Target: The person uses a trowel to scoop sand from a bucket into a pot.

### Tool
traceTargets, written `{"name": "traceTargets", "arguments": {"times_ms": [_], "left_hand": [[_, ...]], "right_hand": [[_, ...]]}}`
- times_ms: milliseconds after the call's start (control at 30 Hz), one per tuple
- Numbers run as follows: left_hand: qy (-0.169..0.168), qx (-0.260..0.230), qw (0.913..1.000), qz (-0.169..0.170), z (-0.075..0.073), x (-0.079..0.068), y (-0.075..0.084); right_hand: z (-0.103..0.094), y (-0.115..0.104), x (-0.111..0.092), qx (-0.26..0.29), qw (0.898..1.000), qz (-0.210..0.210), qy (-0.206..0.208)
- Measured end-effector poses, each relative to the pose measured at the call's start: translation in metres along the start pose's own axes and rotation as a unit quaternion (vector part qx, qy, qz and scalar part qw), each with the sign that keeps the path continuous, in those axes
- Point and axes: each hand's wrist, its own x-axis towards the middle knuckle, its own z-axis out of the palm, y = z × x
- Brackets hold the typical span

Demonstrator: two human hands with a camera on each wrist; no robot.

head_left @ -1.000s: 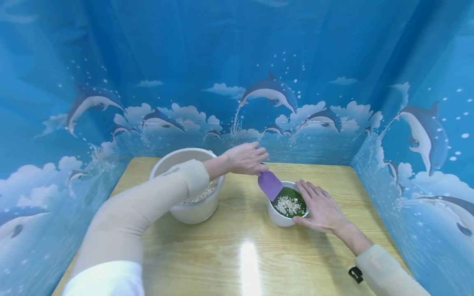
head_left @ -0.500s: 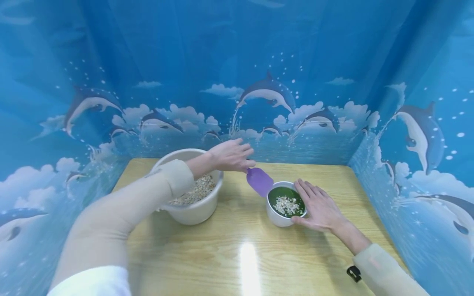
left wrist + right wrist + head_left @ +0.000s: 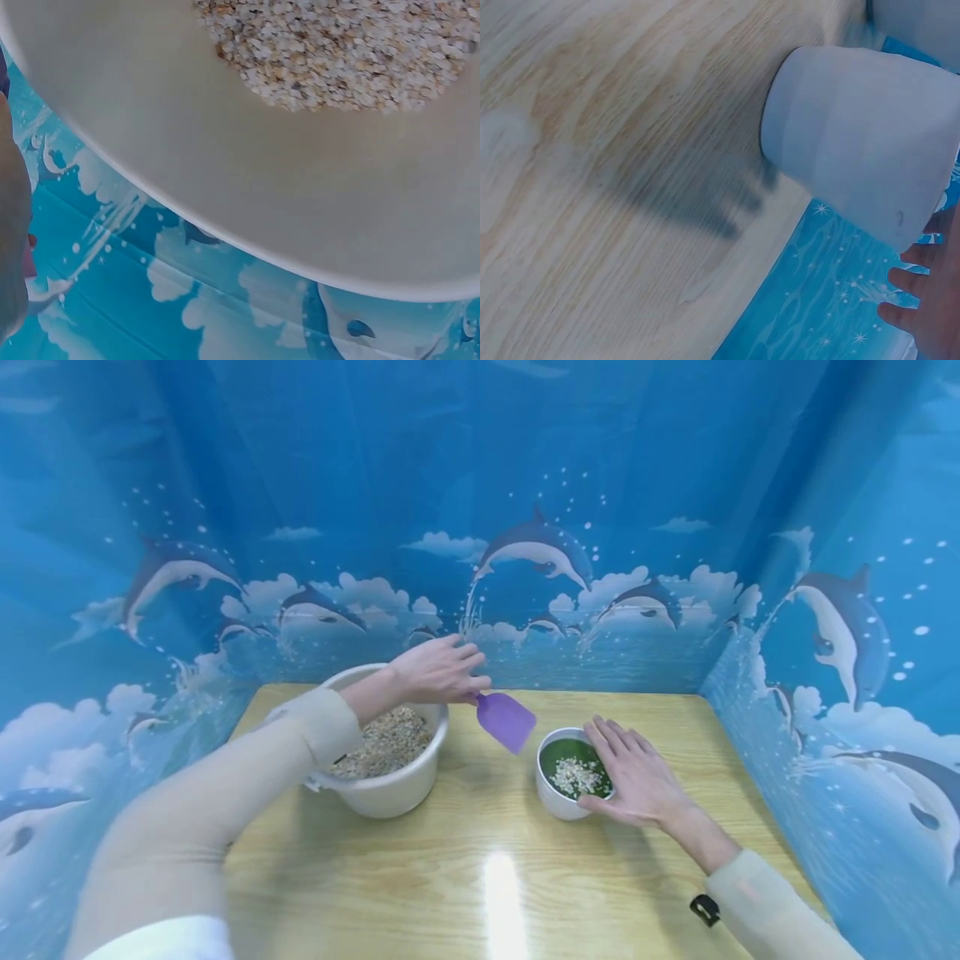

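In the head view my left hand grips the handle of a purple scoop, whose blade hangs over the table between two white containers. Nothing shows on the blade. My right hand rests with straight, spread fingers along the right rim of a small white pot. Its inside is green, and a pile of pale gravel lies in it. Beneath my left forearm stands a large white bucket, partly filled with mixed gravel. Only an edge of my left hand enters the left wrist view.
The wooden table is closed in by blue dolphin-print curtains at the back and both sides. A black clip is near my right sleeve.
My left hand has moved left with the scoop, from the pot's rim toward the bucket. The right hand keeps its place on the pot.
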Motion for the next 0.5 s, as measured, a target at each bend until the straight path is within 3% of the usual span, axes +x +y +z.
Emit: {"name": "traceTargets", "arguments": {"times_ms": [500], "left_hand": [[0.033,-0.008,0.9989,-0.032,-0.004,-0.045,-0.019]], "right_hand": [[-0.011,-0.019,0.016,0.006,1.0,0.007,0.007]]}}
